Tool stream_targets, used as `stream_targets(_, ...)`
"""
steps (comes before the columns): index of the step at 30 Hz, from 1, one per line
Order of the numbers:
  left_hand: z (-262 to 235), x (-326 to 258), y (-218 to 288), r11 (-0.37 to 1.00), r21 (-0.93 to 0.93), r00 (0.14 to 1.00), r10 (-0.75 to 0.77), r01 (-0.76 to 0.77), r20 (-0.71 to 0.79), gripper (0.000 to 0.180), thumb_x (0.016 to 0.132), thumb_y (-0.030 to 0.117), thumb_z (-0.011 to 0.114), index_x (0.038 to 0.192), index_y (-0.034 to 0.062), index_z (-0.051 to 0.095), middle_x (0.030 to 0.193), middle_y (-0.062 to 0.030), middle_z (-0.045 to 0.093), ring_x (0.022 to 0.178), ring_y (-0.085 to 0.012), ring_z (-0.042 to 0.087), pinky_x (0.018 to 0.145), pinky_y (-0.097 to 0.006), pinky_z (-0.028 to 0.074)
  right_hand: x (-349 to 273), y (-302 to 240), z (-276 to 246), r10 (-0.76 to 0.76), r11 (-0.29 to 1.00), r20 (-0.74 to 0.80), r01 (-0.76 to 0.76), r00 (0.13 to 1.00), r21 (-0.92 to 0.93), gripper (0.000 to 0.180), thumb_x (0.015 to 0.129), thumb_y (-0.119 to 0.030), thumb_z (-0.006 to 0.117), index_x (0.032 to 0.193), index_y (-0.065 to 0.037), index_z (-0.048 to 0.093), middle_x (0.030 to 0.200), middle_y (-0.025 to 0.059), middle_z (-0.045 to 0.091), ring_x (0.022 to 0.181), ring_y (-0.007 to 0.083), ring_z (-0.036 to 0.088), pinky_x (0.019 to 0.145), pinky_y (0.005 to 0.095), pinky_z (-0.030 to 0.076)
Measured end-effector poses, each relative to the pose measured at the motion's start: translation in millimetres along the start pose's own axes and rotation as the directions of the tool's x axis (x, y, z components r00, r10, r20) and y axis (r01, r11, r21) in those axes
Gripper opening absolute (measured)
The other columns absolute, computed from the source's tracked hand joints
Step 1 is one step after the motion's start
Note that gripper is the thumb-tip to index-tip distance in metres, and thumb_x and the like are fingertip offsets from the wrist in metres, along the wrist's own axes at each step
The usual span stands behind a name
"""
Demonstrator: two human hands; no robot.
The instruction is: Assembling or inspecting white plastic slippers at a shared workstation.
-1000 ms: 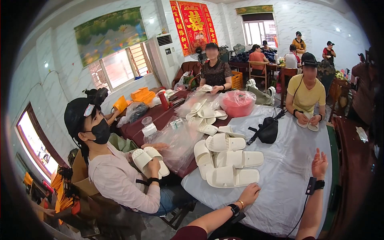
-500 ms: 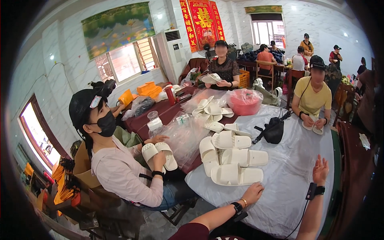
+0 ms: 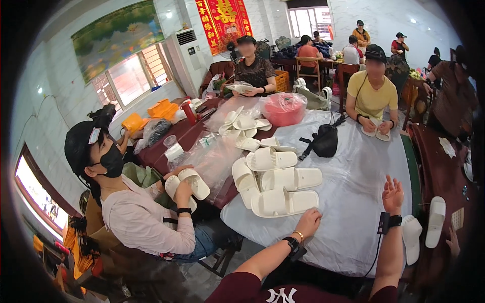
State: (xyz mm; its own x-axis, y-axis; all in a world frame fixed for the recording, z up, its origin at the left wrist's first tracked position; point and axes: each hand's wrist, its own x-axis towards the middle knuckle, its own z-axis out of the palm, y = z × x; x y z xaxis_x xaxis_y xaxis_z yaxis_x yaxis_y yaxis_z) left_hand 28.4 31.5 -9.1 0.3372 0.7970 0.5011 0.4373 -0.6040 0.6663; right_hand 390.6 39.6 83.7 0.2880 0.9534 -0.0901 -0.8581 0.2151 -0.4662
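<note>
Head: left hand [image 3: 308, 222] near slipper [image 3: 284, 202]

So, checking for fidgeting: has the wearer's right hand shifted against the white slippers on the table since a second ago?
No clear move: the right hand stays raised, open, right of the white slippers; only the camera shifted.

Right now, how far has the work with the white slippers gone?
Done: little to see; no packed slippers are clear on the table. In hand: nothing; the left hand rests curled beside the nearest slipper, and the right hand is raised, open and empty. Left: many loose slippers and clear bags.
</note>
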Motion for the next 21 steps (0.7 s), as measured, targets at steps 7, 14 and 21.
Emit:
stream_targets(7,-1,-8,-8,1.000,0.018,1.000,0.006,-0.006,0.001,0.007,0.079,0.005,0.056,0.084,0.0030,0.060,0.088,-0.0131,0.058,0.090,-0.0329,0.056,0.082,-0.040,0.046,-23,1,1,-0.024,0.998,0.018,0.025,1.000,-0.062,0.047,0.100,-0.041,0.038,0.137,-0.014,0.027,0.134,0.0087,0.051,0.092,0.0191,0.064,0.061,0.0251,0.054)
stream_targets(14,10,-1,1,1.000,-0.020,1.000,0.024,-0.024,0.014,0.007,0.077,0.005,0.057,0.082,0.0022,0.061,0.087,-0.0148,0.058,0.088,-0.0337,0.056,0.080,-0.041,0.046,-44,-23,-35,-0.072,0.988,-0.087,0.059,0.994,-0.140,0.044,0.097,-0.038,0.045,0.135,-0.017,0.036,0.128,0.0059,0.054,0.090,0.0158,0.055,0.059,0.0225,0.046)
stream_targets(21,2,2,-20,0.998,0.057,0.999,0.010,-0.013,0.045,0.008,0.075,0.005,0.059,0.081,0.0022,0.063,0.089,-0.0141,0.061,0.088,-0.0327,0.057,0.081,-0.042,0.046,-97,-11,11,-0.072,0.582,-0.169,-0.096,0.983,-0.807,0.033,0.088,-0.020,0.058,0.118,-0.007,0.058,0.110,0.0083,0.062,0.083,0.0199,0.062,0.067,0.0320,0.048)
